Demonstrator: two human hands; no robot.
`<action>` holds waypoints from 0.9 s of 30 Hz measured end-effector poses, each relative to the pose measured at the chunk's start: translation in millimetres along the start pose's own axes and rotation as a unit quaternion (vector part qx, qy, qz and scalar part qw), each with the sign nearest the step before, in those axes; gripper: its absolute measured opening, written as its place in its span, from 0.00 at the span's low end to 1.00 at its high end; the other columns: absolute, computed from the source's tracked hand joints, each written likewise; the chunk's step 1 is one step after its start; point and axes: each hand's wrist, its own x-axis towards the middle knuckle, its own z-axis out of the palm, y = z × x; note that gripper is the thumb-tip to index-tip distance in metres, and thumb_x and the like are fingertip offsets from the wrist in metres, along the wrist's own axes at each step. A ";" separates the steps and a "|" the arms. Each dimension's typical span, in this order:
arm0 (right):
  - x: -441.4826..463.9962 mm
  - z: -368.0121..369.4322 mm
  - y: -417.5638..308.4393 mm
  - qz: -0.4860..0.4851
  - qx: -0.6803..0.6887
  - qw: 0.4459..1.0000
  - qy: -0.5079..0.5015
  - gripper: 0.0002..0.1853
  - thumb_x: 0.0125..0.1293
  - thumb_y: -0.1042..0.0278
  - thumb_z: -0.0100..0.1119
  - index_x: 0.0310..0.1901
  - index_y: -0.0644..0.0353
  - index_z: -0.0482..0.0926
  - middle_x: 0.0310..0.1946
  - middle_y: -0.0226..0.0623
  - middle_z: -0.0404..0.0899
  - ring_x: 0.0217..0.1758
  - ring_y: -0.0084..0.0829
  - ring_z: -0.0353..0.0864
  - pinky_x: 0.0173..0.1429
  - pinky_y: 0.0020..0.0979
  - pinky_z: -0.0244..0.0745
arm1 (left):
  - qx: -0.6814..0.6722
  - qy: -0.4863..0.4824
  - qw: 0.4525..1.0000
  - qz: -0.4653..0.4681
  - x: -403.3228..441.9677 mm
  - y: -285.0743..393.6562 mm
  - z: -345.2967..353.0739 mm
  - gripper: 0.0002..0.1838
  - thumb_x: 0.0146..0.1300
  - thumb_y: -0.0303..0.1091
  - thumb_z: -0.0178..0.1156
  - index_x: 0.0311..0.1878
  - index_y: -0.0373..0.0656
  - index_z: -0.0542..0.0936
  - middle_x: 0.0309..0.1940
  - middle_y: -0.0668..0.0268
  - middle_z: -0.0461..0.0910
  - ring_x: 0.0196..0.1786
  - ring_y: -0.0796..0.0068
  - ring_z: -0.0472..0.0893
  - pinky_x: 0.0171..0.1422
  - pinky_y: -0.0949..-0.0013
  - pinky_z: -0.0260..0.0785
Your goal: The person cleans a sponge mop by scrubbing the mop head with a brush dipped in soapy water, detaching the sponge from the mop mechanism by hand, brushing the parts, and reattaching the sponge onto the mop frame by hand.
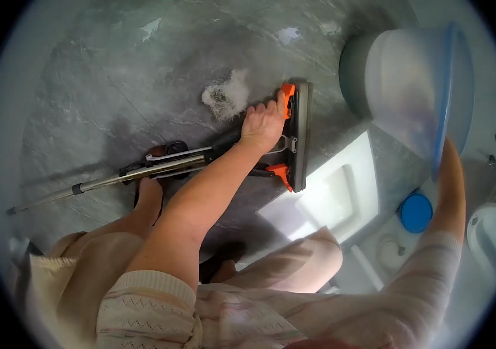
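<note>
A sponge mop (301, 136) with a long metal pole lies across the grey marbled floor. My left hand (264, 124) reaches over it, fingers curled at the upper orange clip (288, 100) of the mop head. A second orange clip (280, 173) shows at the head's other end. On the right, a translucent basin (408, 87) with a blue rim is tipped on its side. My right hand (450, 152) is at the rim, holding the basin, its fingers mostly hidden behind it. A pale, fluffy clump (227, 95) with dark specks sits on the floor near my left hand.
Below the mop head is a white rectangular fixture (370, 186) with a recessed middle. A round blue lid (415, 213) and white pipes (368, 267) are at the lower right. A white curved object (492, 232) stands by the right edge. My feet are beside the pole.
</note>
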 end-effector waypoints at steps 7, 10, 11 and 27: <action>-28.0 5.6 -53.0 -0.105 0.429 0.895 -0.064 0.15 0.61 0.62 0.51 0.44 0.65 0.70 0.29 0.39 0.73 0.26 0.29 0.75 0.22 0.27 0.72 | 0.046 -0.004 0.999 0.010 -0.4 0.2 -1.9 0.31 0.59 0.35 0.49 0.65 0.36 0.59 0.36 0.59 0.74 0.38 0.65 0.77 0.40 0.61 0.69; -67.2 -50.3 -28.5 -0.288 0.380 0.816 -0.327 0.26 0.57 0.58 0.53 0.50 0.71 0.63 0.35 0.45 0.68 0.23 0.21 0.67 0.15 0.17 0.63 | 0.026 0.008 1.000 0.001 0.7 1.5 -0.1 0.33 0.58 0.32 0.48 0.67 0.36 0.53 0.36 0.59 0.76 0.37 0.62 0.78 0.43 0.58 0.70; -84.6 -63.3 -21.4 -0.337 0.337 0.825 -0.304 0.30 0.56 0.55 0.54 0.52 0.72 0.62 0.34 0.42 0.67 0.20 0.20 0.66 0.14 0.16 0.63 | 0.027 0.000 1.000 -0.009 2.1 1.8 3.8 0.34 0.60 0.33 0.47 0.69 0.40 0.49 0.36 0.59 0.76 0.38 0.60 0.79 0.45 0.56 0.70; -148.1 311.0 16.2 -0.315 0.008 0.945 0.089 0.24 0.66 0.54 0.48 0.64 0.34 0.62 0.35 0.52 0.74 0.37 0.51 0.77 0.42 0.45 0.72 | 0.029 0.011 0.999 0.008 -3.4 3.2 0.5 0.30 0.59 0.35 0.50 0.64 0.35 0.59 0.39 0.56 0.75 0.39 0.59 0.79 0.42 0.59 0.72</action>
